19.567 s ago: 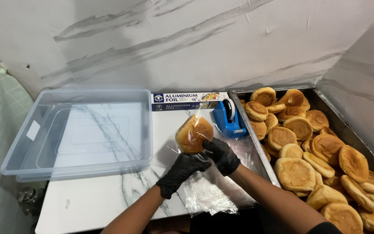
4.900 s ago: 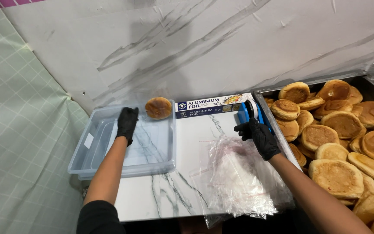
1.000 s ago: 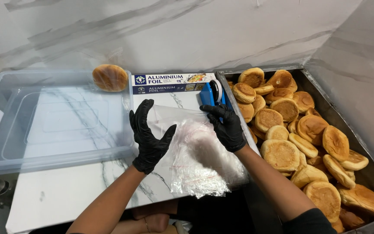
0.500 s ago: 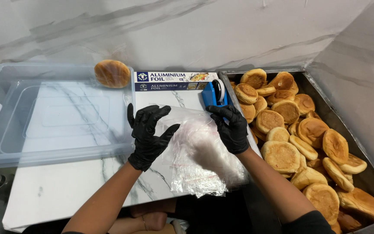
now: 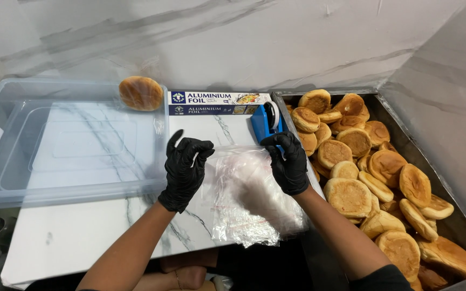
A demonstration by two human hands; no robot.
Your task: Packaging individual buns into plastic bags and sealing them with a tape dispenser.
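Observation:
Both my hands wear black gloves. My left hand (image 5: 185, 168) pinches the top left edge of a clear plastic bag (image 5: 246, 188) that lies on a pile of such bags on the marble counter. My right hand (image 5: 288, 161) grips the bag's top right edge, just in front of the blue tape dispenser (image 5: 264, 120). One wrapped bun (image 5: 141, 92) sits in the far right corner of the clear plastic bin (image 5: 6, 178). A metal tray (image 5: 405, 141) at my right holds several bare buns (image 5: 346, 195).
A long box of aluminium foil (image 5: 211, 102) lies against the marble wall behind the bags. The clear bin takes up the counter's left half. The counter's front edge (image 5: 109, 258) is close to my body.
Over the last second both hands shifted slightly toward the top edge of the bag and closed on it. Earlier, my left hand put the wrapped bun into the bin.

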